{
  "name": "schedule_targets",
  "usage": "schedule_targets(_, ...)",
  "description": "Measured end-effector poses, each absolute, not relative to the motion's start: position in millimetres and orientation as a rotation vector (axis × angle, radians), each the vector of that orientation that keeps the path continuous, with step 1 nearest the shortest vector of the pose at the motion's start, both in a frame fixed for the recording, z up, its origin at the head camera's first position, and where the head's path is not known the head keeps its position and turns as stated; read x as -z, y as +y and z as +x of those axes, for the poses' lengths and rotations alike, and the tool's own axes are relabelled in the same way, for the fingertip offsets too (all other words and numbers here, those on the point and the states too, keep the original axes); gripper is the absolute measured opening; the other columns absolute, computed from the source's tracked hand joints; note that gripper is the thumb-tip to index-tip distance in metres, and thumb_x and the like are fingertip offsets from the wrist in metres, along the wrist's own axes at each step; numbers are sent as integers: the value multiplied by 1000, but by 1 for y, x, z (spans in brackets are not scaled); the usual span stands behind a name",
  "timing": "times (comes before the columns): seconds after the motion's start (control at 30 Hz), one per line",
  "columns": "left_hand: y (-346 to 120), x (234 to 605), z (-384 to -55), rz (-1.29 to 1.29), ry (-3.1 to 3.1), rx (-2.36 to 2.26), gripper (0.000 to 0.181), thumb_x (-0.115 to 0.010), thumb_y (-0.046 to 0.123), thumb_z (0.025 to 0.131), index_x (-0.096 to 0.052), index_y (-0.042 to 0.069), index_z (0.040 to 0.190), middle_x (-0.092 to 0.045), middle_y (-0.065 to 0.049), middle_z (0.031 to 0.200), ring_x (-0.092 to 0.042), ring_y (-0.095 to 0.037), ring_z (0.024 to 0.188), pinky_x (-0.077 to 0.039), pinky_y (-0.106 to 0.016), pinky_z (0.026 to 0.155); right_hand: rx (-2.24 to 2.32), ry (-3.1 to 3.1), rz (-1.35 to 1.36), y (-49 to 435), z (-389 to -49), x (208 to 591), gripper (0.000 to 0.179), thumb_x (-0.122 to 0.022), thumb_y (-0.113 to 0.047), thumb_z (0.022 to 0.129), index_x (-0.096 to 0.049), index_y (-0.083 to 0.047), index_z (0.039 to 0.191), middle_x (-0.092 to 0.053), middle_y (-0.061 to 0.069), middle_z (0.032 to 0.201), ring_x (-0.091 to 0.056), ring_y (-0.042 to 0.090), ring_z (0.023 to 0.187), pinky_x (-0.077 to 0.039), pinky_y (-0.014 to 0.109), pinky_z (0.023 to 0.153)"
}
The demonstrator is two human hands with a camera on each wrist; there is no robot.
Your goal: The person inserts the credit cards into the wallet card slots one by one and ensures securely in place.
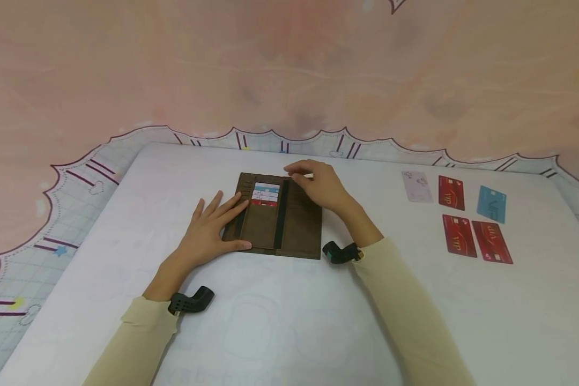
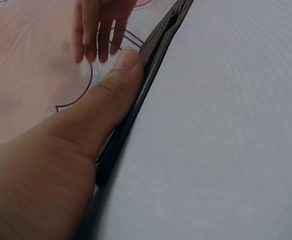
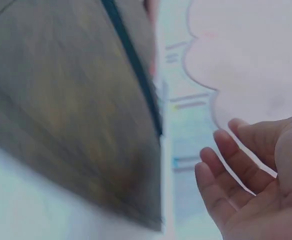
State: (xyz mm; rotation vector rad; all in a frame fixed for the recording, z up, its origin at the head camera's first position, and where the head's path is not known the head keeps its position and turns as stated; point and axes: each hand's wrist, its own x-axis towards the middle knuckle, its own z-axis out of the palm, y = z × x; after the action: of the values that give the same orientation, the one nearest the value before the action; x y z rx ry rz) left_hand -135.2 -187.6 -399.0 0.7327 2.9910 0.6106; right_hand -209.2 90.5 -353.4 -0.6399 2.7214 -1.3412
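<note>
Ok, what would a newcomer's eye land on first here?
Probably the open brown wallet on the table, slotted cards in its left half, the left hand spread on its left side, the right hand by its far edge. Then five loose cards to the right: three red, one blue, one pale.

The wallet (image 1: 301, 230) has a matt, leather-like surface. Cards (image 1: 459, 236) to its right: smooth, plastic-looking. Tabletop (image 1: 270, 305) beneath it: smooth, matt. Sleeves (image 1: 410, 305) on its near side: matt cloth.
</note>
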Motion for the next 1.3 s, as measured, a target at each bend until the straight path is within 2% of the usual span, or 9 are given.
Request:
schedule_targets(0.33, -188, 401, -135, 750, 2997, -629, 92, -73, 58, 75, -36, 19, 149, -26, -6, 156, -6, -35, 144, 6, -57, 112, 1464, 2821, -600, 170, -197, 338, 26, -64, -12, 93, -66, -4, 118, -65, 9, 117, -61, 21, 107, -48, 35, 94)
schedule_targets(0.73, -189, 404, -136, 754, 2999, -629, 92, -73, 59, 74, -36, 19, 149, -26, -6, 156, -6, -35, 144, 6, -57, 112, 1367, 2950, -190, 266, -190, 345, 37, -60, -31, 95, -62, -11, 127, -62, 8, 122, -56, 20, 111, -45, 28, 97)
schedule_targets(0.9, -189, 402, -137, 757, 2999, -629, 92, -73, 58, 74, -36, 19, 150, -25, -6, 156, -5, -35, 144, 6, -57, 112, 1345, 2936, -73, 296, -191, 352, 46, -60, -39, 93, -58, -15, 133, -57, 8, 128, -52, 23, 116, -44, 29, 99)
schedule_targets(0.97, -189, 401, -137, 760, 2995, -634, 92, -74, 57, 75, -35, 19, 150, -25, -6, 156, -5, -35, 144, 7, -56, 112, 1327, 2925, -3, 306, -190, 357, 49, -61, -43, 92, -57, -16, 134, -56, 8, 129, -51, 25, 115, -47, 28, 94)
schedule_targets(1.03, -189, 400, -138, 761, 2993, -639, 92, -74, 56, 75, -36, 19, 150, -25, -6, 156, -4, -35, 144, 8, -56, 112, 1294, 2913, 91, 316, -189, 362, 52, -61, -47, 90, -56, -18, 133, -54, 8, 130, -49, 26, 111, -50, 26, 80)
schedule_targets(1.1, -188, 400, -138, 761, 2993, -637, 92, -74, 57, 75, -36, 19, 150, -25, -6, 156, -4, -34, 145, 8, -56, 112, 1271, 2899, 170, 322, -188, 367, 53, -62, -49, 89, -56, -19, 133, -52, 8, 129, -46, 25, 106, -49, 23, 68)
schedule_targets(1.17, -188, 401, -137, 760, 2994, -636, 92, -74, 57, 75, -36, 19, 149, -26, -6, 156, -5, -34, 145, 7, -56, 112, 1268, 2865, 237, 327, -188, 372, 55, -62, -51, 88, -56, -21, 134, -49, 9, 128, -40, 25, 105, -47, 24, 64)
schedule_targets(1.23, -189, 402, -137, 758, 2994, -635, 92, -73, 57, 74, -36, 19, 149, -26, -6, 156, -5, -35, 144, 7, -56, 112, 1272, 2828, 257, 329, -188, 376, 57, -62, -52, 88, -54, -22, 136, -46, 10, 129, -38, 27, 107, -46, 29, 68)
schedule_targets(1.3, -189, 402, -137, 754, 2994, -637, 92, -73, 58, 74, -36, 19, 149, -26, -6, 156, -5, -35, 144, 7, -56, 112, 1252, 2811, 242, 329, -188, 380, 61, -63, -53, 86, -51, -23, 138, -44, 11, 132, -36, 30, 112, -46, 38, 79)
